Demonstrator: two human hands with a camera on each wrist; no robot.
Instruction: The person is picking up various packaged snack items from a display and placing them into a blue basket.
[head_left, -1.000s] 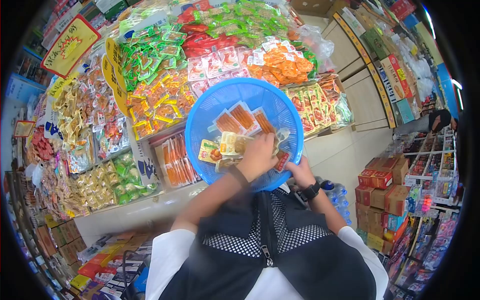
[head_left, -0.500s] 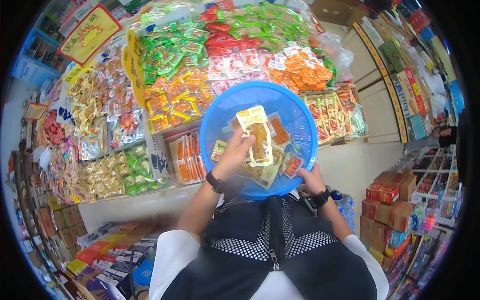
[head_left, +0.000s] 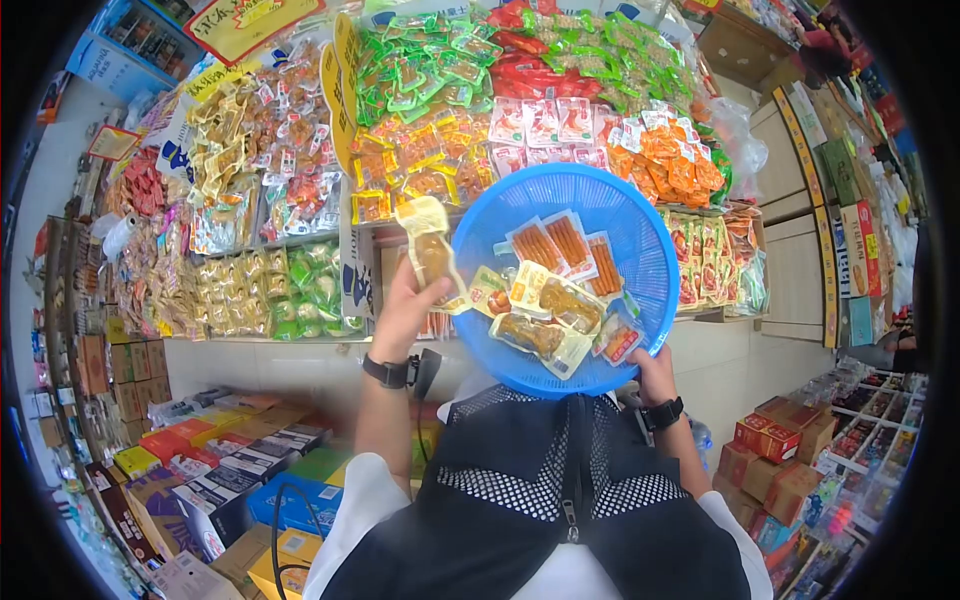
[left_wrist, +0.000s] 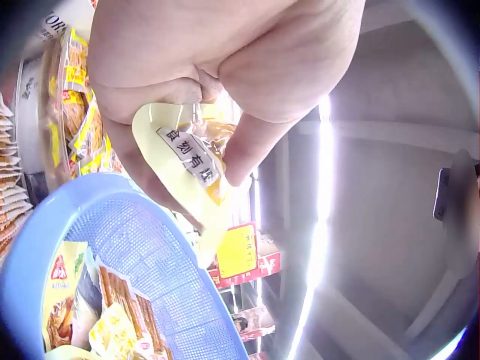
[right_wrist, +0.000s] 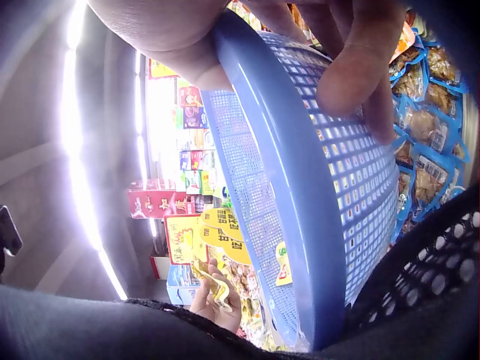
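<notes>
2 hands are busy in front of a snack display. The left hand (head_left: 405, 308) is raised just beside the left edge of the blue basket (head_left: 640, 225). It pinches 1 pale yellow snack packet (head_left: 430, 245) between the thumb and the curled fingers. The packet stands almost upright above the hand, outside the basket and close to its rim. In the left wrist view the thumb lies across the front of the packet and the fingers are behind it.

The right hand (head_left: 655, 372) grips the near rim of the basket. In the right wrist view its fingers curl round the rim and 1 fingertip presses on the mesh wall. The basket is tilted, close to the person's black mesh vest (head_left: 560, 480).

Several packets lie inside it. 3 clear packets with orange sticks (head_left: 560, 245) are near the middle, and some yellow packets (head_left: 545, 300) lie below them, partly overlapping.

Behind the basket rise heaps of snack packets (head_left: 450, 90) in green, red, orange and yellow. Many cartons (head_left: 780, 450) stand on the floor at the lower right.
</notes>
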